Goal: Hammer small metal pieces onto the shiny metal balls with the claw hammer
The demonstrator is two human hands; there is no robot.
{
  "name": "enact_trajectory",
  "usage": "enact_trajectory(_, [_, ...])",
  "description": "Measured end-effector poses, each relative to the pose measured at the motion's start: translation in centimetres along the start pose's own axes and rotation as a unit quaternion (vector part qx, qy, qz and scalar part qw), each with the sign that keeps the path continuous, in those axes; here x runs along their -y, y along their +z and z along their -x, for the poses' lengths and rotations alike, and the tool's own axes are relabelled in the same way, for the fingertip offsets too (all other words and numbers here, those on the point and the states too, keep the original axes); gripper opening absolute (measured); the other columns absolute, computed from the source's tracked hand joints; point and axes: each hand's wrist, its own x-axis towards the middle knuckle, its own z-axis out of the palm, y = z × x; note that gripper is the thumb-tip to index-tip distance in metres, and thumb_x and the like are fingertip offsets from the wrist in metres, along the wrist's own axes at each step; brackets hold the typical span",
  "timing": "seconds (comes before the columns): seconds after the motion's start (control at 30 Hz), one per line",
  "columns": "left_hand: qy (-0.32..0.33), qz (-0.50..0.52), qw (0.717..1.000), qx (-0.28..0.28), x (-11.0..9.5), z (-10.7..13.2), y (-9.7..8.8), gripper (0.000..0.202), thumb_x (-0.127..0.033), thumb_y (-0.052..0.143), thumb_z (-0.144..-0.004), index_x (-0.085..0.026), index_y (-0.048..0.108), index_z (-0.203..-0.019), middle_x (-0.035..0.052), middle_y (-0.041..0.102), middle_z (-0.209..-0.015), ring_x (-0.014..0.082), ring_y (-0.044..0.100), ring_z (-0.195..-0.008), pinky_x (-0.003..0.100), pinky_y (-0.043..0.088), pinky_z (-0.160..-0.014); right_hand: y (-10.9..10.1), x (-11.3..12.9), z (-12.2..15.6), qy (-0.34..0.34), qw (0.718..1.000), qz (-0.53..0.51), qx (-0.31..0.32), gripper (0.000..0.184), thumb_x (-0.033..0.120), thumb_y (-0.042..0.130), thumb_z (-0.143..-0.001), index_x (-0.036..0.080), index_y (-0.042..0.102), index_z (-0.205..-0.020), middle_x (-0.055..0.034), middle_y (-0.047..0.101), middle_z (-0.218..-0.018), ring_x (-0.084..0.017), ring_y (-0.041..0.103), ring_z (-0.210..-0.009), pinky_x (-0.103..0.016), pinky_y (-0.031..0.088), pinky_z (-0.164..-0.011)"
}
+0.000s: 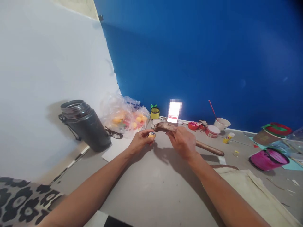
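Note:
Between the fingertips of my left hand (140,140) is a small rounded yellow object with a shiny silver top (151,135), held just above the grey surface. My right hand (183,142) is wrapped around a worn brown hammer (210,148), close to its head. Its long wooden handle sticks out to the right behind the hand. The hammer's dark head end lies just above and right of the yellow object; whether they touch I cannot tell. White paper (115,148) lies under and left of my left hand.
At left stand a dark open flask (91,126) and glasses (115,135); a clear plastic bag (126,116) with orange items lies behind. A lit phone (174,112) leans at the back. On the right are paint cups (222,124), a pink container (269,158) and pale cloth (251,192).

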Motion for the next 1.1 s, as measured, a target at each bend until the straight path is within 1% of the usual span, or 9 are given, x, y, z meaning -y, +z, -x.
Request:
enact_trajectory(0.07, [0.002,0.006,1.0,-0.006,0.1,0.0,0.0,0.045,-0.033,0.085,-0.071,-0.014,0.076,-0.111,0.0016,0.065,-0.075,0.0122,0.058,-0.06,0.029,0.047,-0.062,-0.2,-0.1,-0.1,0.012,1.0,-0.003,-0.018,0.029,0.036,0.049,-0.107,0.019,0.073,-0.104,-0.0097,0.074,-0.089,-0.02,0.063,-0.083,-0.031,0.036,-0.072])
enact_trajectory(0.23, [-0.001,0.022,1.0,0.016,0.1,0.0,0.0,0.044,-0.033,0.086,-0.072,-0.013,0.076,-0.11,0.0015,0.066,-0.076,0.011,0.057,-0.06,0.029,0.048,-0.064,-0.3,-0.1,-0.1,-0.009,0.999,-0.003,0.036,0.024,0.033,0.052,-0.105,0.02,0.073,-0.105,-0.0087,0.074,-0.088,-0.021,0.063,-0.083,-0.031,0.034,-0.068])
enact_trajectory(0.4, [0.009,0.031,0.999,-0.013,0.1,-0.2,0.1,0.047,-0.034,0.088,-0.068,-0.015,0.076,-0.109,0.0017,0.067,-0.073,0.0124,0.057,-0.059,0.03,0.048,-0.062,-0.8,0.1,-0.2,0.03,0.999,-0.007,-0.024,0.029,0.036,0.049,-0.107,0.02,0.073,-0.108,-0.0108,0.073,-0.091,-0.022,0.062,-0.085,-0.031,0.037,-0.074])
enact_trajectory(0.57, [0.007,0.004,1.0,-0.007,-0.1,0.2,0.3,0.035,-0.028,0.083,-0.068,-0.015,0.078,-0.1,0.0007,0.064,-0.071,0.0112,0.055,-0.057,0.029,0.046,-0.06,-0.2,0.7,0.1,-0.001,0.998,-0.011,0.055,0.026,0.031,0.049,-0.106,0.021,0.072,-0.108,-0.0099,0.072,-0.092,-0.022,0.061,-0.086,-0.031,0.036,-0.069])
enact_trajectory(0.7, [0.012,-0.014,0.999,-0.041,-0.2,0.2,0.3,0.042,-0.027,0.081,-0.068,-0.017,0.074,-0.108,-0.0009,0.064,-0.073,0.0114,0.055,-0.058,0.028,0.046,-0.059,-0.8,0.2,-0.4,0.042,0.997,-0.033,0.052,0.021,0.032,0.056,-0.101,0.021,0.072,-0.109,-0.0117,0.071,-0.108,-0.023,0.062,-0.098,-0.029,0.037,-0.07])
enact_trajectory(0.73, [0.018,-0.019,0.998,-0.054,-0.3,0.1,0.3,0.044,-0.027,0.081,-0.066,-0.018,0.073,-0.108,-0.0011,0.065,-0.075,0.0115,0.056,-0.059,0.028,0.046,-0.059,-1.1,0.0,-0.6,0.061,0.995,-0.046,0.07,0.017,0.031,0.06,-0.098,0.021,0.072,-0.105,-0.0108,0.071,-0.107,-0.023,0.062,-0.098,-0.029,0.037,-0.07])
enact_trajectory(0.8, [0.033,-0.022,0.996,-0.08,-0.4,-0.1,0.0,0.045,-0.026,0.082,-0.064,-0.018,0.071,-0.107,-0.0016,0.064,-0.076,0.0119,0.056,-0.061,0.028,0.047,-0.06,-1.5,0.0,-1.0,0.101,0.98,-0.081,0.152,0.009,0.03,0.067,-0.091,0.022,0.071,-0.094,-0.0068,0.071,-0.096,-0.022,0.062,-0.09,-0.029,0.036,-0.067])
enact_trajectory(0.93, [0.061,-0.012,0.993,-0.104,-0.7,-0.2,-0.2,0.046,-0.027,0.082,-0.063,-0.018,0.069,-0.107,-0.0013,0.065,-0.082,0.013,0.059,-0.068,0.028,0.05,-0.063,-1.1,0.9,-1.1,0.146,0.925,-0.139,0.323,0.015,0.032,0.073,-0.082,0.024,0.071,-0.095,-0.0015,0.072,-0.087,-0.02,0.062,-0.078,-0.028,0.031,-0.063])
enact_trajectory(1.1, [0.057,-0.018,0.993,-0.106,-0.9,-0.1,-0.2,0.045,-0.024,0.078,-0.064,-0.018,0.068,-0.107,-0.0003,0.066,-0.086,0.0125,0.058,-0.07,0.025,0.049,-0.063,0.1,2.8,0.1,0.081,0.913,-0.114,0.383,0.011,0.034,0.07,-0.087,0.023,0.068,-0.089,-0.0028,0.073,-0.091,-0.021,0.065,-0.083,-0.029,0.027,-0.063])
